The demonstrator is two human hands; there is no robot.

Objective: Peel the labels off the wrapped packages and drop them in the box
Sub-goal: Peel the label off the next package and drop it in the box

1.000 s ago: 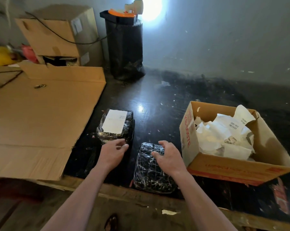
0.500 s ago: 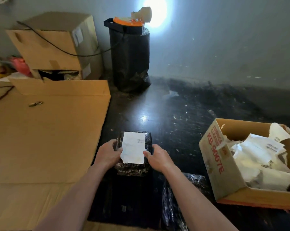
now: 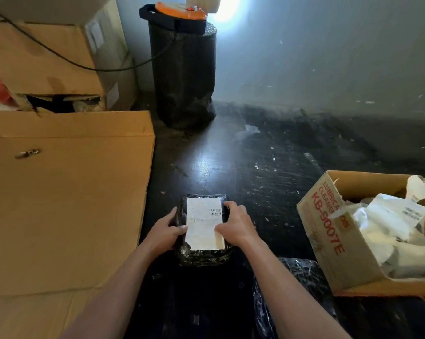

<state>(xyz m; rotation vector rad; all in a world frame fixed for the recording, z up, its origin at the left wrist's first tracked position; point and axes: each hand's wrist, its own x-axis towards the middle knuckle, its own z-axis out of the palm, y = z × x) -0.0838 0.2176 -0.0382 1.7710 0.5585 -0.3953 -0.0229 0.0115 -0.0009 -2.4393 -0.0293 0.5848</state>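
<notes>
Labelled package (image 3: pixel 204 253) now pulled closer on dark surface (image 3: pixel 267 172), white label (image 3: pixel 204 226) face-up, unpeeled. Left hand (image 3: pixel 165 232) and right hand (image 3: pixel 235 226) closed on its 2 sides. Stripped package (image 3: pixel 301 272) set aside; box (image 3: pixel 328 228) at right. Peel next, likely.

flat cardboard sheet (image 3: pixel 60 204), stacked cartons (image 3: pixel 47 59), black wrapped cylinder (image 3: pixel 183 74), cable (image 3: pixel 60 57)

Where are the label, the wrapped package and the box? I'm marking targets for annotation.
label (image 3: pixel 204 225), head view, middle of the white paper
wrapped package (image 3: pixel 202 256), head view, near dark edge
box (image 3: pixel 328 238), head view, printed side wall
</notes>
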